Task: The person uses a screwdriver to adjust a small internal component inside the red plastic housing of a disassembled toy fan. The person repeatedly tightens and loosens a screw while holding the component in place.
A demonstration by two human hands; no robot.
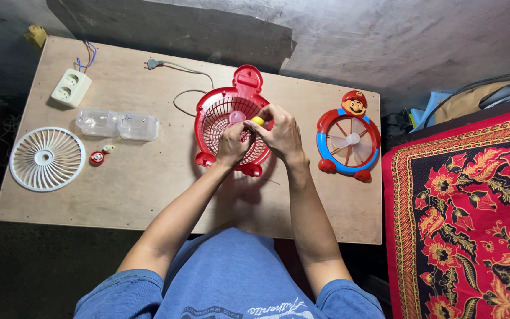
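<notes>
Left hand (232, 142): laid on the red fan grille (226, 121), fingers curled together over the mesh near its middle; whether anything is pinched in this grip cannot be told.
Right hand (281, 133): placed just beside the left hand, fingers closed on a small yellow piece (257, 120) that is held at the fingertips over the grille.
Red fan grille: set flat near the middle of the tabletop (149, 189), toward the far edge; a pale pink hub (236, 116) is seen through the mesh, just beside the yellow piece.
Yellow piece: seen between the two hands, above the centre of the grille; its exact shape is too small to tell.
Cartoon-figure fan body (348, 140): laid near the right edge of the tabletop, a red and blue ring with pale blades inside, apart from the hands.
White round grille (47, 158): laid at the left edge, partly hanging over it.
Clear plastic box (117, 124): two joined compartments, between the white grille and the red one.
Small red cap (96, 158): just beside the white grille, with a tiny pale part next to it.
White socket strip (71, 87): near the far left corner.
Plug and cable (175, 68): run along the far edge toward the red grille.
Patterned red cloth (467, 224): off the tabletop, to the right.
</notes>
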